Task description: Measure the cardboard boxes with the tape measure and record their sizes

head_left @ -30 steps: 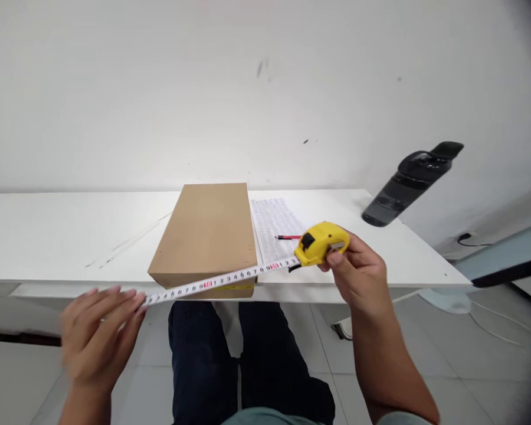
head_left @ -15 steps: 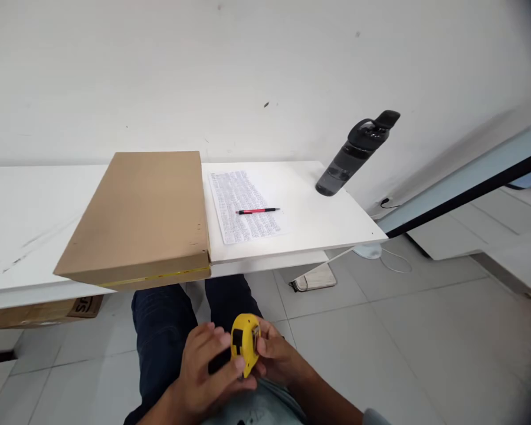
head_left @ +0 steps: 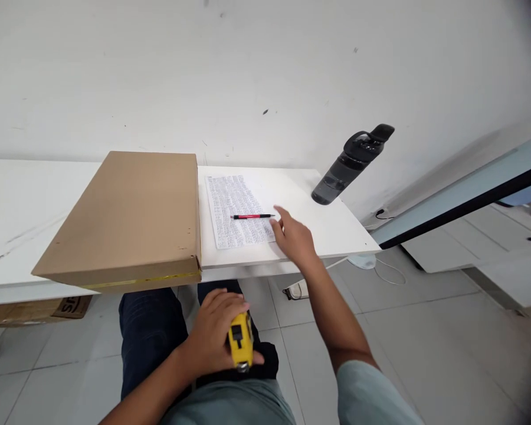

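My left hand (head_left: 218, 333) is wrapped round a yellow tape measure (head_left: 241, 339) with a black button, held over my lap in front of the table edge. My right hand (head_left: 294, 236) reaches over the table, its forefinger and thumb apart beside the tip of a red and black pen (head_left: 252, 216). Nothing shows between those fingers; the others are curled under. The pen lies across a sheet of paper (head_left: 228, 236) covered in handwriting.
A flat brown cardboard box (head_left: 133, 206) lies left of the paper, overhanging the front of the white table (head_left: 345, 230). A dark water bottle (head_left: 351, 165) stands at the right rear. Another carton (head_left: 39, 310) is below the table at left.
My right hand has let go of the tape measure and moved forward and up to the pen. My left hand now holds the tape measure alone, turned more upright.
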A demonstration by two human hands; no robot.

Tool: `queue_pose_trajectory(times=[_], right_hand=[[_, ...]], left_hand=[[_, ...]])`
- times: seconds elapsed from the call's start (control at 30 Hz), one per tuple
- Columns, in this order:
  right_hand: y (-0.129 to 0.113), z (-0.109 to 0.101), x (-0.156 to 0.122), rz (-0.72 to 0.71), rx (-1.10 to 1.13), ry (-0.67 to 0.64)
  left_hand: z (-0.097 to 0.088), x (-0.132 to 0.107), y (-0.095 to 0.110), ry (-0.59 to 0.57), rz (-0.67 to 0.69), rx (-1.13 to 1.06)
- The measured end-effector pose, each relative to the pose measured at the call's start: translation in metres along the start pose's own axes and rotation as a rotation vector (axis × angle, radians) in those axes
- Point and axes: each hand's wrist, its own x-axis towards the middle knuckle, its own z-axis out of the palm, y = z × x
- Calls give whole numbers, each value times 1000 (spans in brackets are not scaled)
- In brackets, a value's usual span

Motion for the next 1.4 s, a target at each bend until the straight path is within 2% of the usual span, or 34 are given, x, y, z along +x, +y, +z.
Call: queue_pose_trajectory(times=[0.07,0.17,0.23,0.33,0.4,0.53,0.6,0.8,0.93,1.4], right_hand=[[2,0,32,17,-166,-114],[1,12,50,-23,-198,-179],[2,19,48,-45,-188,-179],[12,17,36,-44,-152,-130],[22,11,27,-39,-12,-59],[41,11,14,-30,704,91],[46,16,11,-23,823,98],[44,25,11,-12,735,-67],[39,21,12,47,588,-76],[37,19,12,60,539,-131]], left_hand=[[12,20,-4,-34,-20,94],[31,48,-15,-50,-58,193],[40,64,-25,-48,-50,227],[46,82,-39,-36,-57,237],[48,88,-46,-14,-86,221],[50,90,-49,2,-130,192],[50,89,-48,-3,-130,192],[51,87,-48,-37,-119,196],[53,86,-46,-18,-140,194],[58,82,-46,11,-134,215]])
